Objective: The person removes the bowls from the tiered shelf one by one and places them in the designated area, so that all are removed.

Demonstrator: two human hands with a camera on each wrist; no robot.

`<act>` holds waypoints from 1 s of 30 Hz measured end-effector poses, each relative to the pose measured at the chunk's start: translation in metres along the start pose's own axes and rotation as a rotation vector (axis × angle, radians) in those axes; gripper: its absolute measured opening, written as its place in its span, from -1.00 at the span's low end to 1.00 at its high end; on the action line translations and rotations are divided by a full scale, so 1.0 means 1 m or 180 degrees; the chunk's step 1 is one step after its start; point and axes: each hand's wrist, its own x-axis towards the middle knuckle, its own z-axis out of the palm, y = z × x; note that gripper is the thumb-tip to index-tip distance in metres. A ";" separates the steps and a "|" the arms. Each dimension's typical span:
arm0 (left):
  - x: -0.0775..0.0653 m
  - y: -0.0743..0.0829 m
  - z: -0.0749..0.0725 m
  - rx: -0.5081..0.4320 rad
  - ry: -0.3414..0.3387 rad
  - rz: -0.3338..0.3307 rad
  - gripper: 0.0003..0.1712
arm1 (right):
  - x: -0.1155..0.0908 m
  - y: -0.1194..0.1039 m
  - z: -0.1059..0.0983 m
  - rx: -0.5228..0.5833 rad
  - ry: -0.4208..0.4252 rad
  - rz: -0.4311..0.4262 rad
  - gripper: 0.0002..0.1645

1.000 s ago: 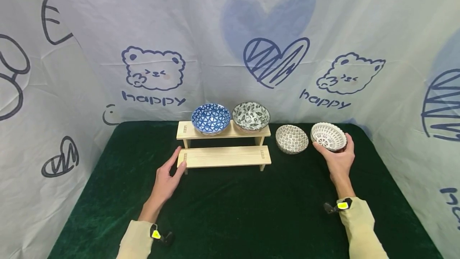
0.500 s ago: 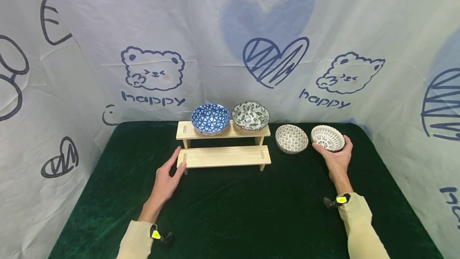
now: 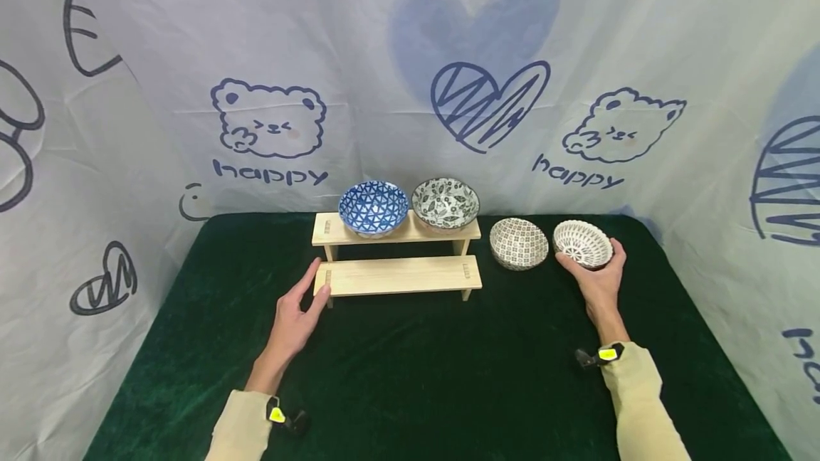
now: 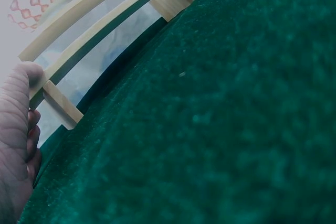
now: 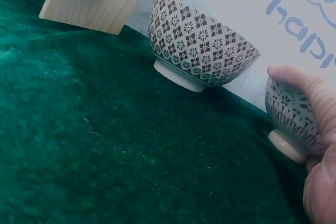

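Observation:
On the right, my right hand (image 3: 602, 289) holds a small white bowl (image 3: 583, 244) with a dark pattern, thumb at its near left rim and fingers round its right side. In the right wrist view the bowl's foot (image 5: 286, 146) sits right at the green cloth. Just left of it stands a brown-and-white checked bowl (image 3: 519, 244). My left hand (image 3: 292, 315) grips the left end of a two-step wooden stand (image 3: 400, 276), its thumb at the front corner of the lower step (image 4: 105, 27). A blue triangle-patterned bowl (image 3: 374, 208) and a grey leaf-patterned bowl (image 3: 445, 203) occupy the upper step.
Dark green velvet cloth (image 3: 435, 383) covers the table. Behind and at both sides hang white curtains (image 3: 378, 34) with blue hearts and bear drawings. Each wrist wears a small strapped camera (image 3: 607, 354).
My right hand and its bowl have moved slightly down and left, and the bowl is tipped a little differently. The left hand keeps its place at the stand. The head view has shifted slightly.

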 end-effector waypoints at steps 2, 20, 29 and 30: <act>0.000 0.001 0.000 -0.0007 -0.0002 -0.0008 -0.27 | -0.001 0.000 -0.001 -0.0018 -0.0059 0.0024 0.35; 0.000 0.001 -0.001 -0.0009 0.0003 -0.0017 -0.26 | 0.006 -0.001 -0.004 0.0357 -0.0368 0.0137 0.41; -0.001 0.001 -0.001 -0.0013 -0.0005 -0.0035 -0.26 | 0.004 -0.002 -0.006 0.0584 -0.0428 0.0220 0.37; -0.001 0.001 -0.001 -0.0016 -0.0012 -0.0039 -0.26 | 0.004 -0.002 -0.006 0.0580 -0.0427 0.0232 0.38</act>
